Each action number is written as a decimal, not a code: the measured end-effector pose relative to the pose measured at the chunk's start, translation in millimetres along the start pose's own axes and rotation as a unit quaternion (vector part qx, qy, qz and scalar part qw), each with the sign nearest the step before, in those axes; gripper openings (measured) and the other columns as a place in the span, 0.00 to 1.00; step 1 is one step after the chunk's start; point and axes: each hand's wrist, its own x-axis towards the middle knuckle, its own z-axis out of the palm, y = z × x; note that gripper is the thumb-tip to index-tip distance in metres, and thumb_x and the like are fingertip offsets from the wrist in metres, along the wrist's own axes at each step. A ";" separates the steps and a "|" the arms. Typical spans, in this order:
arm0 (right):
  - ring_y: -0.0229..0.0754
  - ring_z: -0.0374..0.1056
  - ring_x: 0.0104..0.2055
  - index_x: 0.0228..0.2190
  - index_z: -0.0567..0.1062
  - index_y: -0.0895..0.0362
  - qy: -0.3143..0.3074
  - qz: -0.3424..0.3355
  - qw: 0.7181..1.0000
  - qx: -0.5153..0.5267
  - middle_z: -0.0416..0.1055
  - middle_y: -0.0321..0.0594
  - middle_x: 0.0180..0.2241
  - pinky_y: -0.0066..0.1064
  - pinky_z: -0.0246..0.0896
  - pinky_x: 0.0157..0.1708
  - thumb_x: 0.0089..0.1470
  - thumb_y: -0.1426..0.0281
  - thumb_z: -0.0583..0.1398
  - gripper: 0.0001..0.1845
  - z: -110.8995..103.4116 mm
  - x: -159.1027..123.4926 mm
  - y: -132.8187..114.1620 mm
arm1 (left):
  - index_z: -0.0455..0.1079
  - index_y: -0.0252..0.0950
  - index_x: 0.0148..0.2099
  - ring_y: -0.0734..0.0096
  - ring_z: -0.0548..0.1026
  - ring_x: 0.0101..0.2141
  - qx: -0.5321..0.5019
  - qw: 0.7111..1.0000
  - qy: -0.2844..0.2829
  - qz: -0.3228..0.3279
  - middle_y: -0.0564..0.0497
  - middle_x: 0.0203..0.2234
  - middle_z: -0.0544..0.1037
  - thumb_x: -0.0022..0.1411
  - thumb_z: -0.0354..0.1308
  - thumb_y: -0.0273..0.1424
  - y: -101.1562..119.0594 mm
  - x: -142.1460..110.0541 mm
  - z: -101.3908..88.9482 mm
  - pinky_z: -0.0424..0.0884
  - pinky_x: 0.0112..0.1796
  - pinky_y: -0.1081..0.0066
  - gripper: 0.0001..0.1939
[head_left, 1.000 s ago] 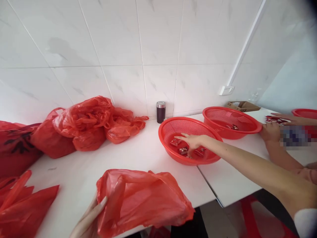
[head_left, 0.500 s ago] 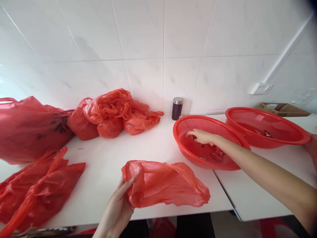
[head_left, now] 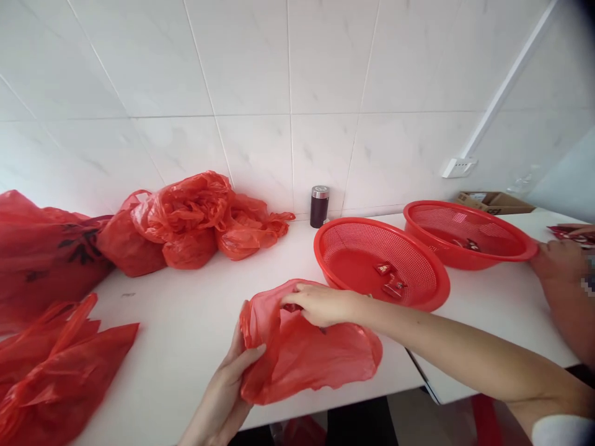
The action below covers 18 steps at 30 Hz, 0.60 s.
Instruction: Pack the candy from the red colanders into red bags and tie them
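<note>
Held bag (head_left: 320, 365) was thin plstc film, crinkled, glossy; nr colander (head_left: 348, 266) smooth shiny plstc w/ perforated sides. Pkts (head_left: 394, 287) had glossy wraps. Flask lid (head_left: 320, 191) looked metallic; tabletop (head_left: 176, 347), wall tiles (head_left: 251, 62) smooth; box (head_left: 511, 203) matt cardbd.

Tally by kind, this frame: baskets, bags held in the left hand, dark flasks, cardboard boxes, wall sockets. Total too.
Baskets: 2 (near, far)
Bag in left hand: 1
Dark flask: 1
Cardboard box: 1
Wall socket: 1
Total: 6
</note>
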 end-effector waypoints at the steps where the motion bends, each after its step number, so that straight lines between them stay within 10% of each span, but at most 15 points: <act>1: 0.46 0.66 0.49 0.55 0.67 0.46 0.011 -0.001 1.000 -0.015 0.64 0.42 0.52 0.32 0.65 0.42 0.52 0.77 0.55 0.29 0.2 3.0 4.7 | 0.53 0.53 0.66 0.64 0.79 0.41 0.003 1.000 0.002 -0.002 0.49 0.51 0.76 0.52 0.63 0.22 0.5 -0.6 -1.5 0.76 0.41 0.70 0.43; 6: 0.44 0.61 0.57 0.57 0.65 0.44 0.037 -0.087 0.992 0.080 0.63 0.37 0.57 0.33 0.59 0.53 0.58 0.66 0.56 0.25 -35.2 -7.5 19.3 | 0.52 0.52 0.67 0.66 0.80 0.35 0.013 1.000 0.014 0.022 0.46 0.52 0.75 0.54 0.61 0.21 9.6 4.0 -8.1 0.77 0.35 0.72 0.42; 10: 0.45 0.61 0.57 0.59 0.62 0.45 0.171 0.066 0.982 0.049 0.59 0.39 0.60 0.35 0.57 0.55 0.57 0.61 0.57 0.28 -72.7 -31.4 79.2 | 0.57 0.48 0.65 0.65 0.80 0.39 0.015 0.998 0.026 0.048 0.44 0.52 0.75 0.57 0.58 0.22 14.4 6.2 -12.2 0.77 0.37 0.72 0.35; 13: 0.57 0.53 0.62 0.64 0.52 0.47 0.071 0.265 0.961 -0.023 0.44 0.47 0.66 0.42 0.56 0.55 0.41 0.55 0.68 0.52 -76.3 -53.8 144.5 | 0.59 0.49 0.64 0.63 0.79 0.43 0.022 0.997 0.043 0.053 0.47 0.52 0.76 0.57 0.60 0.24 10.6 4.7 -18.2 0.77 0.40 0.72 0.35; 18: 0.58 0.67 0.49 0.63 0.55 0.55 -0.031 0.349 0.937 0.004 0.61 0.55 0.56 0.41 0.65 0.41 0.27 0.52 0.71 0.63 -49.8 -80.2 204.7 | 0.58 0.55 0.63 0.55 0.72 0.53 0.022 0.996 0.066 0.058 0.53 0.56 0.72 0.50 0.68 0.33 3.4 1.5 -30.4 0.74 0.47 0.70 0.40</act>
